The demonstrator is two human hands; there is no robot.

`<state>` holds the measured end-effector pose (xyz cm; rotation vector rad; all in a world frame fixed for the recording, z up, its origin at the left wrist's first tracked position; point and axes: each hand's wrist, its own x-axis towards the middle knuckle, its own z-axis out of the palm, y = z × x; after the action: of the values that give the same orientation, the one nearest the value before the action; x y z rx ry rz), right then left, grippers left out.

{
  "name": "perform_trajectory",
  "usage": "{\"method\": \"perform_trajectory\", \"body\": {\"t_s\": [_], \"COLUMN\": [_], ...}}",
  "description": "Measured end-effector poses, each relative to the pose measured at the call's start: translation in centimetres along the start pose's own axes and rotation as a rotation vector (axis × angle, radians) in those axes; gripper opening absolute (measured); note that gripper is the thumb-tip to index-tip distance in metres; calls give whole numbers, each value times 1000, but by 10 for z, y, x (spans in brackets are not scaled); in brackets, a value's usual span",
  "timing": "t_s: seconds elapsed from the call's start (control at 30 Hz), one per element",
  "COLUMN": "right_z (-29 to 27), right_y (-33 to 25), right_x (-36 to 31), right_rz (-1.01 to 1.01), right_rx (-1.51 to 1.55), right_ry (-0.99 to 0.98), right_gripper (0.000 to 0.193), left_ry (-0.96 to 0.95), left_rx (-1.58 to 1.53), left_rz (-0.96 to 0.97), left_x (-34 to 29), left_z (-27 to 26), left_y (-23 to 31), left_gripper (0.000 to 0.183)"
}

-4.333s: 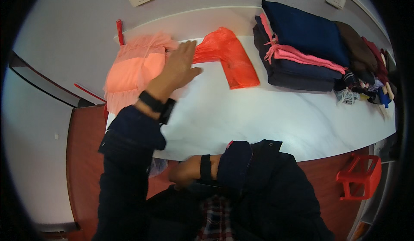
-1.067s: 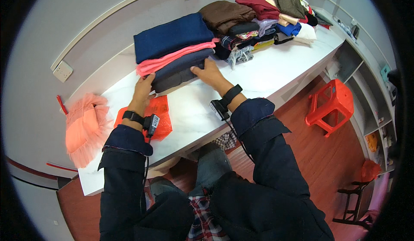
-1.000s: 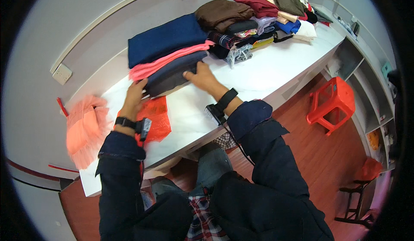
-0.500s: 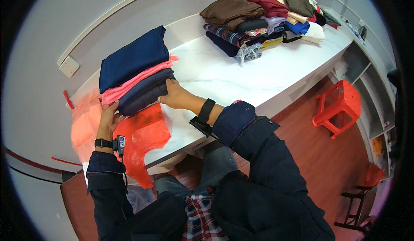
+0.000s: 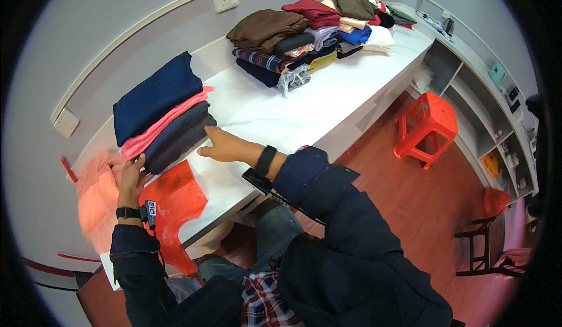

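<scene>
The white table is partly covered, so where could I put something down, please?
The tabletop is bare between the folded stack and clothes pile, and along the front edge beyond the right hand. Its left end is crowded: peach cloth, red bag, left hand.

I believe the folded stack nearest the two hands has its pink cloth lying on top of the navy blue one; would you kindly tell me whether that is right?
Not quite: the head view shows the pink cloth lying under the navy blue cloth, not on top of it. The rest stands.
</scene>
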<state>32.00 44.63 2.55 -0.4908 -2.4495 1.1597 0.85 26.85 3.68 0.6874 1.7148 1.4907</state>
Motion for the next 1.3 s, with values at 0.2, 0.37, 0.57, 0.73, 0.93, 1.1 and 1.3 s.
{"method": "perform_trajectory", "body": {"t_s": [0.2,0.37,0.57,0.73,0.93,1.1,1.3], "right_z": [-50,-48,37,25,-6,38,190], "right_y": [-5,65,104,108,175,289,440], "right_x": [-163,-371,-481,-480,-533,-594,-693], "right_rz": [-99,514,880,925,912,1311,1212], "right_rx": [365,162,115,406,310,403,103], "right_ry": [-79,-128,-103,-461,-262,-500,-560], "right_gripper": [51,49,79,71,49,41,38], "left_ry": [-1,-241,-201,-202,-183,-163,23], "left_rx": [96,-6,64,59,122,200,202], "left_rz": [46,10,-66,-105,-107,-52,-117], "left_x": [38,61,62,62,50,41,44], "left_z": [21,15,17,11,11,10,-5], "left_y": [-5,-1,7,12,16,15,13], "left_gripper": [45,46,50,54,58,66,68]}}
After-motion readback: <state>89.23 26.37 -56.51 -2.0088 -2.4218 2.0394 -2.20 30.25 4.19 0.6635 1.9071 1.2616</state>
